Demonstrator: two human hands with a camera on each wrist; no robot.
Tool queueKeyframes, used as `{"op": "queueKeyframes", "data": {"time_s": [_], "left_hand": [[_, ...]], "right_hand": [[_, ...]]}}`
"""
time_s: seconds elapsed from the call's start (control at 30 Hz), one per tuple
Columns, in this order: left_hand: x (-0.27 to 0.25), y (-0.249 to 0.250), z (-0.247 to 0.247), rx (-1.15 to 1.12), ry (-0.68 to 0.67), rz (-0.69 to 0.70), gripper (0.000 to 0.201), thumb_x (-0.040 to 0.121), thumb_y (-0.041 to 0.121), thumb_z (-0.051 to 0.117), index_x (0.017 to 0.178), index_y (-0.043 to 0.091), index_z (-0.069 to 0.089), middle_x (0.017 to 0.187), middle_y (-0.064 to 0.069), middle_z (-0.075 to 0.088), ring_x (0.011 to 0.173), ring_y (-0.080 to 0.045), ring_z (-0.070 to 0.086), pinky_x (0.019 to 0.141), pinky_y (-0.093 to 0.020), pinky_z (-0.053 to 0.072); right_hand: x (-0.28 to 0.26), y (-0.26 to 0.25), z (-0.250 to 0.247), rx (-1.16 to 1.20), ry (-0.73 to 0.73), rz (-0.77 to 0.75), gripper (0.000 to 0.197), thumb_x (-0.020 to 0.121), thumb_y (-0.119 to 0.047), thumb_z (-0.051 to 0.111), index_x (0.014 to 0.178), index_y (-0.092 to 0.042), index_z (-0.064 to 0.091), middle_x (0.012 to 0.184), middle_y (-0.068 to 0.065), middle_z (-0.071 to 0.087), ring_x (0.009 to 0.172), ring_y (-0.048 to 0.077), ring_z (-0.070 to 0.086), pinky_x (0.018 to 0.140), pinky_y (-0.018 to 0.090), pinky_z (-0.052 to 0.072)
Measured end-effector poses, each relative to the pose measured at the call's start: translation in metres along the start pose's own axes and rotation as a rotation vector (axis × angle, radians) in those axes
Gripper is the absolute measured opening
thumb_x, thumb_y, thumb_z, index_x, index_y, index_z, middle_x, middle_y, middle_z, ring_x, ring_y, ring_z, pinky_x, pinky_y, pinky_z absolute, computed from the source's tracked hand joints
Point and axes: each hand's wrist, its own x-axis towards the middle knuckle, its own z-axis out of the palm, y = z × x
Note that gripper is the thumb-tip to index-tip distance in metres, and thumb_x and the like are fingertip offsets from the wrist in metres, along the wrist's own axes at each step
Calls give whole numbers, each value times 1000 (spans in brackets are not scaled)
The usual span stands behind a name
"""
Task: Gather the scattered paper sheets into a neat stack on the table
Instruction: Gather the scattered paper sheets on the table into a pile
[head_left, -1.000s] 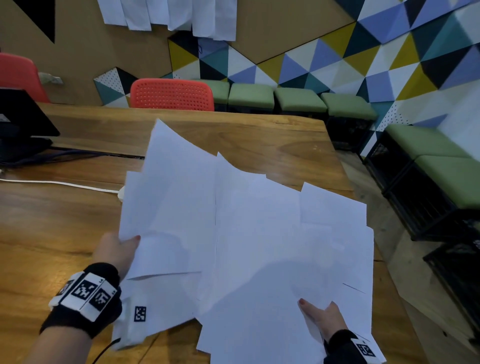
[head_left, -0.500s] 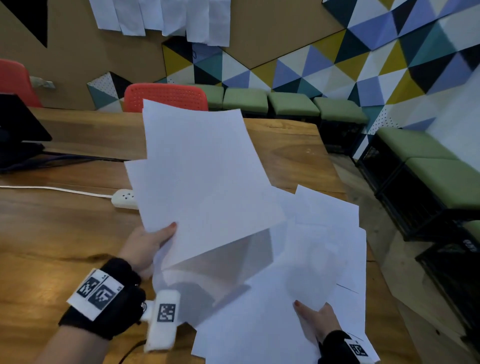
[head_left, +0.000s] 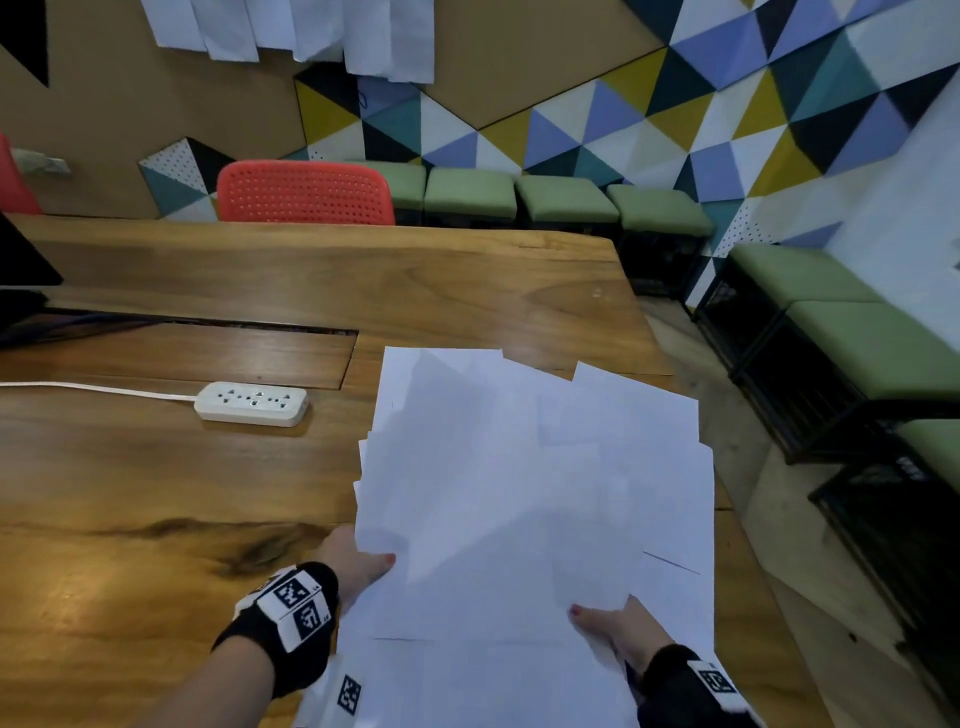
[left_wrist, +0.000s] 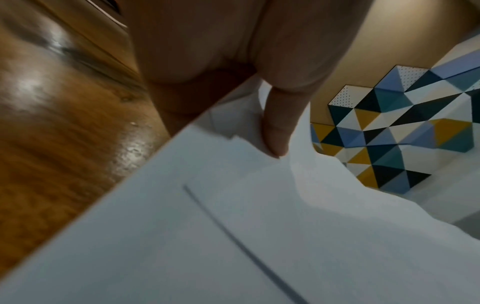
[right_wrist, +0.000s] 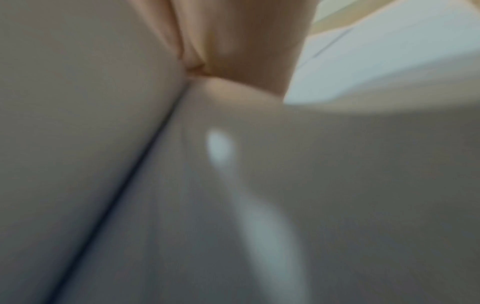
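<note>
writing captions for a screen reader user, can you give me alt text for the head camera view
Two hands hold a loose, uneven pile of white paper sheets over a wooden table: the left hand pinches the pile's left edge, the right hand its near edge. A white power strip lies to the left; a red chair and green stools stand beyond.

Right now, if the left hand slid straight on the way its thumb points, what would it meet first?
More paper. The left hand grips the left edge of the paper sheets, thumb pointing right across them, so the pile lies directly ahead. Beyond that, probably the right hand, though depth is unclear.
</note>
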Motion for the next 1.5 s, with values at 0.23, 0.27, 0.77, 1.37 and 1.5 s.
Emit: {"op": "queueKeyframes", "data": {"time_s": [0.23,0.27,0.77,1.37,1.5], "left_hand": [[-6,0,20,183,-86,46,28,75,5,66,101,13,57,87,-1,61,88,-22,57,63,-20,44],[-6,-2,21,225,-111,61,28,75,9,66,100,16,57,90,-1,62,89,-21,58,61,-18,43],[-32,19,-22,-485,-31,285,85,25,50,90,86,2,56,71,3,70,70,-7,67,71,-25,52],[-33,35,-41,-504,-349,319,96,8,29,94,94,-1,65,85,-15,76,72,-26,73,59,-31,58],[-28,19,-46,-659,-380,263,81,9,20,95,85,1,75,91,-18,75,76,-29,73,62,-36,59]], "right_hand": [[-23,-31,22,-2,-68,13,52,53,-17,75,95,5,54,92,10,59,82,26,57,62,17,51],[-22,-29,24,-21,-66,-10,35,59,-7,78,79,1,50,80,5,56,72,23,55,48,17,48],[-18,-36,13,165,-307,-326,74,34,-23,91,100,-4,65,89,11,75,83,22,72,68,26,57],[-20,-46,30,294,-332,-279,87,13,-21,96,93,1,66,84,16,75,75,26,72,61,30,58],[-19,-35,23,332,-297,-245,90,15,-24,96,94,6,63,78,16,73,70,23,71,58,27,56]]}}
